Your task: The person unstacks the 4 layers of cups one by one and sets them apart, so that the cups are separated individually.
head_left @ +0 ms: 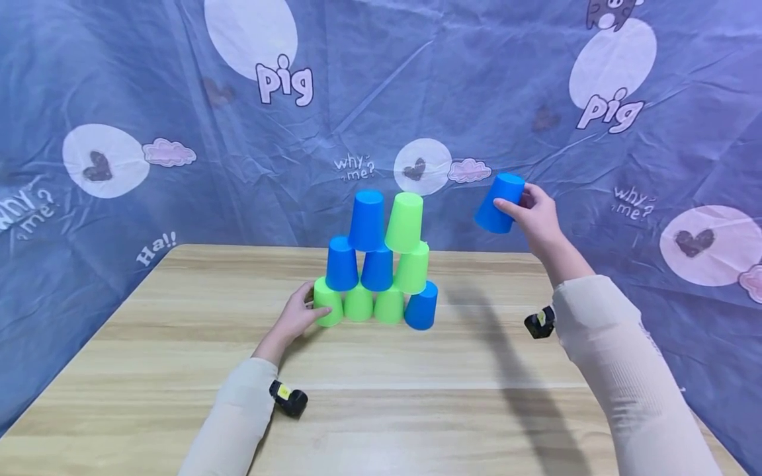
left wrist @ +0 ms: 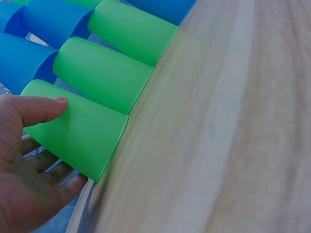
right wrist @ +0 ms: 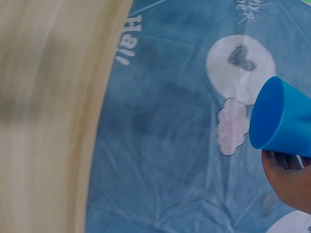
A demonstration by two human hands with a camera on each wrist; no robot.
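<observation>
Upside-down plastic cups stand in a stepped stack on the table. The bottom row has three green cups and a blue cup [head_left: 421, 306] at its right end. Above sit two blue cups and a green cup [head_left: 412, 268]; on top are a blue cup [head_left: 366, 220] and a green cup [head_left: 405, 223]. My left hand [head_left: 297, 312] holds the bottom-left green cup [left wrist: 80, 128], thumb in front and fingers behind. To the right of the stack, my right hand [head_left: 538, 215] grips another blue cup [head_left: 500, 203] in the air, tilted, mouth downward.
The wooden table [head_left: 381, 423] stretches in front of the stack and to both sides. Behind its far edge hangs a blue printed cloth [head_left: 357, 86]. Small black cameras sit at both wrists. A shadow of the right arm falls across the table.
</observation>
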